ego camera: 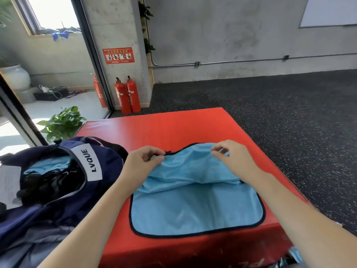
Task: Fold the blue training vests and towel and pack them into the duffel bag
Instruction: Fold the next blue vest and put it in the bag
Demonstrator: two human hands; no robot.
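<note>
A light blue training vest [195, 207] with black edging lies spread on a red padded block [160, 128], its near half flat and its far half raised. The left hand [144, 161] pinches the far edge of the cloth between thumb and curled fingers, close to the black trim. The right hand [231, 154] does the same further along that edge, thumb and fingertips closed on a small gather of fabric. Both forearms reach over the near part of the vest, and the lifted cloth sags between the 2 hands in a soft ridge.

The navy duffel bag [63, 180] stands just beside the block on the person's left, its top open. A strip of pale blue fabric [48, 165] shows inside it, so at least 1 piece seems to be packed already; whether that is a vest or the towel cannot be told.

The step in hand looks like the first fold of this vest: the far edge is held up, ready to be carried toward the near edge. The next move calls for both hands to travel together at the same height, so the cloth doubles evenly and the black borders line up. The fabric looks thin and slippery, so a lopsided pull would likely skew the fold.
</note>
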